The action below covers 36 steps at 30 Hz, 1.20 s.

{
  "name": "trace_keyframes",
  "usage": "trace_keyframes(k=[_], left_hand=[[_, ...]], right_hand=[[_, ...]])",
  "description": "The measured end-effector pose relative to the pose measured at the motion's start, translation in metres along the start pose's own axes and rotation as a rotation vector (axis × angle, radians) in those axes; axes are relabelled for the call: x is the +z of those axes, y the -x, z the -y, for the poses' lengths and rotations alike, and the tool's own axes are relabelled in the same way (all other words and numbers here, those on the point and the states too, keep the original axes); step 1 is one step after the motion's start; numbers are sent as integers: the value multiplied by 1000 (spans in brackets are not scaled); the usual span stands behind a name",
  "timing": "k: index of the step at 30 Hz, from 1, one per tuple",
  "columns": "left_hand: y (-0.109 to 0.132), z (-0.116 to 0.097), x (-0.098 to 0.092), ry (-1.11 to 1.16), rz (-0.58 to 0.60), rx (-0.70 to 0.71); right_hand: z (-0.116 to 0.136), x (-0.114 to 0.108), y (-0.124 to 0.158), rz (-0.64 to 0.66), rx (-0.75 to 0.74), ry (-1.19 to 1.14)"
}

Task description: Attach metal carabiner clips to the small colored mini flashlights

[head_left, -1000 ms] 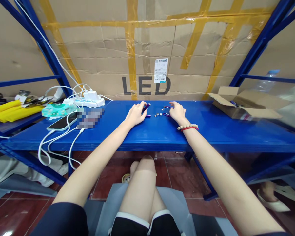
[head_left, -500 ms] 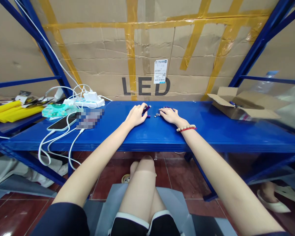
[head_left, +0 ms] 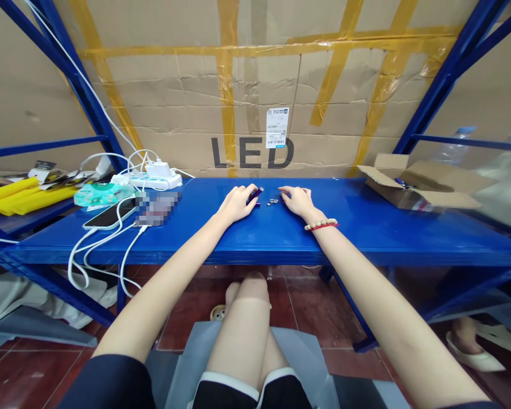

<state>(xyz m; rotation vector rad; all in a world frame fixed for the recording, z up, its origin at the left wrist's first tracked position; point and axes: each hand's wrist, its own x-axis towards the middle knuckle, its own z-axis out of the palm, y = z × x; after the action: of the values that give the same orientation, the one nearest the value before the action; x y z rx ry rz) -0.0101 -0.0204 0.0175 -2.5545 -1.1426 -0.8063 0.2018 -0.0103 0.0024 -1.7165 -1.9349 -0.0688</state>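
Observation:
My left hand (head_left: 237,203) rests on the blue table (head_left: 196,236), its fingers closed around a small dark purple tube (head_left: 254,195) with a pale end. Another purple piece (head_left: 257,204) shows just below that hand's fingertips. Between my hands lie several tiny silvery metal parts (head_left: 273,201). To their right, my right hand (head_left: 297,202) is palm down with its index finger stretched out. A dark purple bit (head_left: 282,200) peeks out under its fingers; most of it is hidden. A beaded bracelet (head_left: 321,225) circles the right wrist.
Left on the table are a phone (head_left: 109,215) with white cables, a power strip (head_left: 164,180) and a green packet (head_left: 99,195). An open cardboard box (head_left: 402,196) stands at the right. Behind rises a large taped carton (head_left: 174,125) marked LED, between blue frame posts (head_left: 440,91).
My right hand has shifted slightly and its index finger now extends further forward, leaving the silvery parts more exposed. My left hand still has the purple tube. The view has tilted a little.

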Motion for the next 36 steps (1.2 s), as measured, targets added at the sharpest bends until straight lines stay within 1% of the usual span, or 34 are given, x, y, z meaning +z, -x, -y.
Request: trace_keyframes(k=[4, 10, 13, 16, 18, 21, 25, 31, 36], left_hand=[[-1, 1, 1, 0, 1, 10], [0, 1, 1, 3, 4, 13], [0, 0, 1, -2, 3, 9], [-1, 1, 2, 4, -3, 18], [-1, 1, 2, 5, 0, 21], [-1, 1, 2, -1, 0, 19], [-1, 1, 3, -4, -1, 14], [-1, 1, 2, 0, 7, 12], [-1, 0, 1, -32, 8, 25]], right_hand=[[1, -2, 1, -16, 54, -3], [1, -5, 0, -72, 73, -32], [4, -7, 1, -84, 112, -25], [8, -8, 3, -76, 167, 6], [9, -10, 3, -46, 183, 40], [10, -10, 4, -12, 180, 80], [8, -9, 4, -22, 172, 84], [7, -7, 3, -24, 111, 90], [8, -9, 3, -19, 139, 75]])
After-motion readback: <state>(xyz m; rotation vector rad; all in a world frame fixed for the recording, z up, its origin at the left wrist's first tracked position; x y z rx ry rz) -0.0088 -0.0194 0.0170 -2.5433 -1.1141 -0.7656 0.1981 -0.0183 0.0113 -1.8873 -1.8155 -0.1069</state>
